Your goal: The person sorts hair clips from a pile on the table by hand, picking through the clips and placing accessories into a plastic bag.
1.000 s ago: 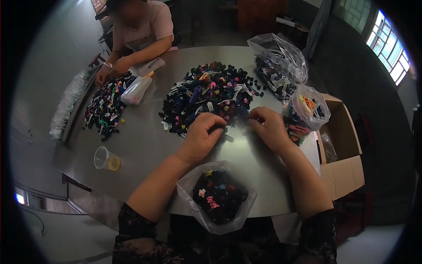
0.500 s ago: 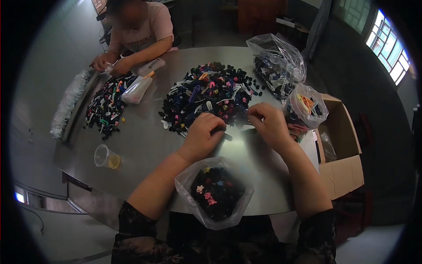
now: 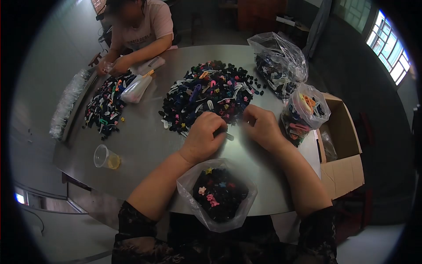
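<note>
A large pile of hair clips (image 3: 206, 94), mostly black with white, pink and coloured ones, lies in front of both hands. My left hand (image 3: 203, 137) rests at the pile's near edge with its fingers curled together; what they hold is hidden. A pale snap clip (image 3: 229, 137) lies by its fingertips. My right hand (image 3: 266, 130) is at the pile's right near edge, thumb and fingers drawn together and slightly blurred; I cannot make out what is in them. Close to my body stands an open clear plastic bag (image 3: 186, 193) holding small black clips and a few coloured ones.
At right are a filled clear bag (image 3: 279, 66), a bag with a tub of clips (image 3: 303, 110) and an open cardboard box (image 3: 340, 169). At left are a plastic cup (image 3: 102, 156) and a smaller clip pile (image 3: 105, 103), where another person (image 3: 145, 31) handles clear plastic.
My right hand has shifted left and slightly down, closer to my left hand. My left hand has hardly moved. The other person's hands have moved slightly.
</note>
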The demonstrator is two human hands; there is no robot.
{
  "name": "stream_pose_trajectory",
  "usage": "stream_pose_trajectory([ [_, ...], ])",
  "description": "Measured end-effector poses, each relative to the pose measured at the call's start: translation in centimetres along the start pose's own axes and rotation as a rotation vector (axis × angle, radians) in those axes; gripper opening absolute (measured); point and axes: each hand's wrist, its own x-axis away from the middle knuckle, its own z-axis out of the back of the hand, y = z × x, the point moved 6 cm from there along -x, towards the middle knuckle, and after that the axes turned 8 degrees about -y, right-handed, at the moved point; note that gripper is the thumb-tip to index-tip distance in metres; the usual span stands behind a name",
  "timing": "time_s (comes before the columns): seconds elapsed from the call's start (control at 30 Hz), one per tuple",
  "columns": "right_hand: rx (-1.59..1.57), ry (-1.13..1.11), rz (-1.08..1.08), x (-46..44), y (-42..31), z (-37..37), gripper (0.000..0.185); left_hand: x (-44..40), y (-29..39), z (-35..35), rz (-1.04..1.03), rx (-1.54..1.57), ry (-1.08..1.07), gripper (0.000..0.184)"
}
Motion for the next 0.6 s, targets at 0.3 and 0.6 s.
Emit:
stream_pose_trajectory([
  [0.3, 0.438, -0.092, 0.102, -0.6, -1.5, -2.5, 0.010, 0.1, -0.4, -0.2, 0.026, 0.004, 0.000, 0.016],
  [0.6, 0.374, 0.121, 0.195, 0.0, -3.0, 0.4, 0.008, 0.1, -0.3, 0.1, 0.014, -0.002, 0.039, 0.011],
])
